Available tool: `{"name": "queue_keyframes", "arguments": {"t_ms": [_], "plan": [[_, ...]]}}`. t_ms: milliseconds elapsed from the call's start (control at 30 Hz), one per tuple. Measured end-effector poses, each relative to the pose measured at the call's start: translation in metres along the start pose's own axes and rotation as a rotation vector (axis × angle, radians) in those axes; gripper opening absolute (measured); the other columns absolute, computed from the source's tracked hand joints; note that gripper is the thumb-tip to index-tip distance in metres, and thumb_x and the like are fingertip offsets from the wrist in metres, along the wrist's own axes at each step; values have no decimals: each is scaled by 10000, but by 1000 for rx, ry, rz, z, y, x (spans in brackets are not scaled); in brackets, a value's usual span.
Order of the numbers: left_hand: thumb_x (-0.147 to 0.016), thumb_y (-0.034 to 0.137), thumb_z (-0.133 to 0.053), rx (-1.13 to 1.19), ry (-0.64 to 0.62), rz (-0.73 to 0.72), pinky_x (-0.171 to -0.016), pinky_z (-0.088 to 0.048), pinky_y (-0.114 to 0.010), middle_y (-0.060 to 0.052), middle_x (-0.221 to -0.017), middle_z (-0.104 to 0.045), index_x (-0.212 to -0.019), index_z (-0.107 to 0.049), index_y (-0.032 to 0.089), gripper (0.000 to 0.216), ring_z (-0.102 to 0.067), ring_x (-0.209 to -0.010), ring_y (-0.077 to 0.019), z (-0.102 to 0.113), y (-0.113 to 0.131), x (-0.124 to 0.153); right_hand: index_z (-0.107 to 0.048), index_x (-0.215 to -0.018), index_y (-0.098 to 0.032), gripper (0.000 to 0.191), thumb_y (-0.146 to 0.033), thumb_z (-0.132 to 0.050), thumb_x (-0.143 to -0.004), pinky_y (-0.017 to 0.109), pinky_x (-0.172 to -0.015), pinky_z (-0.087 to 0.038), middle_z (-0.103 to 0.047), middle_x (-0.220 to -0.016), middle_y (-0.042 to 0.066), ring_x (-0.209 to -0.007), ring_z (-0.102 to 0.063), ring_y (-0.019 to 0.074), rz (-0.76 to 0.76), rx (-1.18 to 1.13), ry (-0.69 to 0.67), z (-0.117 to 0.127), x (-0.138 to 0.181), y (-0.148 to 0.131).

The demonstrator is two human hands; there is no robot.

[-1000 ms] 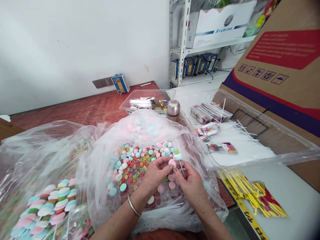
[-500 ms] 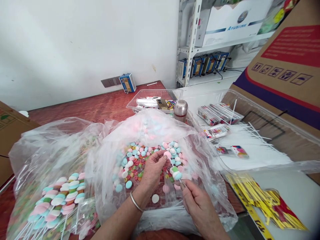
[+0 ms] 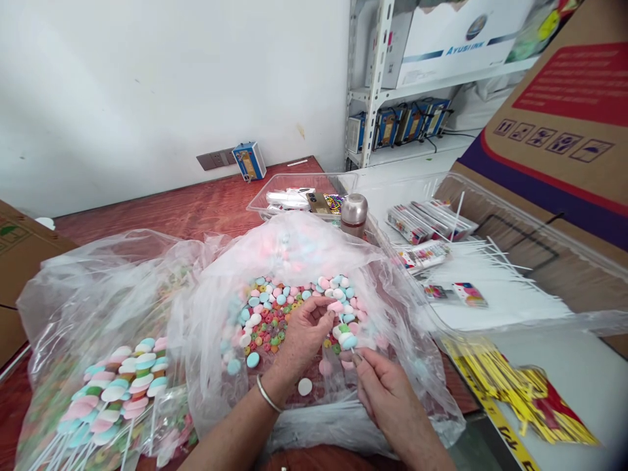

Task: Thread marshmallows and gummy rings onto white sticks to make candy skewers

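Observation:
Between the thumb and fingers of my left hand (image 3: 308, 327) is a pink candy disc (image 3: 335, 307), at the upper tip of a white stick. My right hand (image 3: 385, 386) pinches that candy skewer (image 3: 347, 340) by the stick, just below its blue, white and green pieces. Around both hands, an opened clear plastic bag (image 3: 216, 353) holds loose pink, white and blue discs (image 3: 279, 298) and small coloured rings (image 3: 269, 327). One white disc (image 3: 305, 386) lies by itself near my left wrist. Several finished-looking candy skewers (image 3: 115, 392) rest on plastic at the left.
White sticks (image 3: 495, 281) and packets (image 3: 426, 222) lie in a clear bin at the right. Yellow twist ties (image 3: 534, 399) are in front of it. A metal flask (image 3: 354, 212) stands behind the bag, beside a clear tray (image 3: 255, 206). Cardboard boxes flank the table (image 3: 196, 196).
The pink disc has turned from face-on to more edge-on and sits closer to the other pieces on the stick. Both hands remain in nearly the same place.

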State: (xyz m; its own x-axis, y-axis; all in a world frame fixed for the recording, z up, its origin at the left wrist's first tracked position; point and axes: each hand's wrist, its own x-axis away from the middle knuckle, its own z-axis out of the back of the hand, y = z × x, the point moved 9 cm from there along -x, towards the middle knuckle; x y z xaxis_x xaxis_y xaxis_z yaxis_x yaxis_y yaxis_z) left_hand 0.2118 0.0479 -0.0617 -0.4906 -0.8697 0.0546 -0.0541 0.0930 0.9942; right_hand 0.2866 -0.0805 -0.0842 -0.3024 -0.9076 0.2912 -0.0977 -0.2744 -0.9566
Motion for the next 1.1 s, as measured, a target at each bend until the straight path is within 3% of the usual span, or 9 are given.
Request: {"name": "queue_keyframes", "arguments": {"t_ms": [333,533,733,867,1100], "plan": [[-823,322,-633,-97,-66,1,-688,-476,-251,-36,-862,-680,-1000,-683,180,232,-622,-793,-160,4,-6,-2,-607,-949,-171,431,-579,-495,-868,186,-321,-143,-302,-389,-139,-329,-156,55,-167,-148,-125,-1,4,11],[-821,268,-642,-52,-74,-54,-721,-476,-243,-36,-927,-646,-989,-683,184,192,-589,-807,-140,-2,-1,2,-605,-976,-169,414,-552,-501,-855,186,-321,-140,-299,-393,-143,-329,-143,53,-196,-203,-43,-1,3,14],[-828,268,-647,-17,-10,-55,-778,-474,-252,-34,-908,-660,-1001,-675,183,195,-597,-852,-145,1,-7,4,-594,-921,-173,376,-529,-479,-878,207,-336,-159,-295,-406,-135,-325,-183,56,-124,-149,13,-5,-2,5],[-832,292,-648,-19,5,-52,-723,-472,-249,-32,-897,-663,-1009,-678,183,210,-591,-806,-143,2,-8,6,-543,-831,-206,343,-518,-429,-914,222,-355,-175,-291,-429,-128,-335,-188,59,-44,-85,18,-4,-9,4],[-858,252,-598,-217,15,-180,-721,-484,-263,-39,-893,-669,-995,-723,197,193,-597,-796,-149,4,7,20,-496,-771,-225,282,-435,-402,-932,227,-441,-271,-371,-517,-85,-452,-328,102,121,137,66,-6,-20,-5]]}}
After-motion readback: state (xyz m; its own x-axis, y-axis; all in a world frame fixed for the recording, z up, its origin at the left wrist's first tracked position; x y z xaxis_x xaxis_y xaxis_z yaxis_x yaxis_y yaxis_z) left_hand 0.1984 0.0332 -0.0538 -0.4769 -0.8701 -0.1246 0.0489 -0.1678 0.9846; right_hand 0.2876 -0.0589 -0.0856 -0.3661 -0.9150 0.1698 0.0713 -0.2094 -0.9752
